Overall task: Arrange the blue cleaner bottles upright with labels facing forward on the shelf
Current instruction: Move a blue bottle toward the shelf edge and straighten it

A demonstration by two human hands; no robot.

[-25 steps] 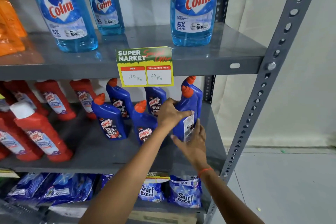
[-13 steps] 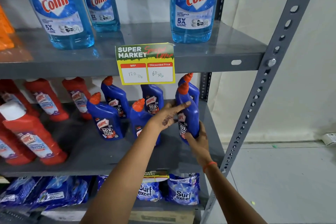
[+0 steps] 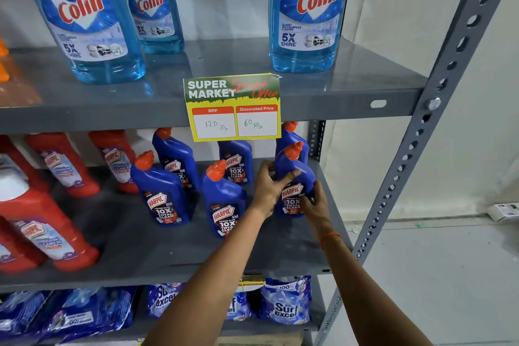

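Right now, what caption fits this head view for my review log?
Both hands, left hand and right hand, hold a blue Harpic bottle upright, label forward, on the middle shelf.

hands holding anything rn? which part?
Yes: both grip one blue Harpic bottle standing at the right end of the middle shelf. Left hand wraps its shoulder, right hand its lower right side.

This was a shop aisle: a grey slotted-steel shelf (image 3: 309, 98) carried rows of identical cleaner bottles (image 3: 224, 202), detergent packets (image 3: 286, 306) lay below, and a "Super Market" price tag (image 3: 233, 107) showed MRP and discounted price.
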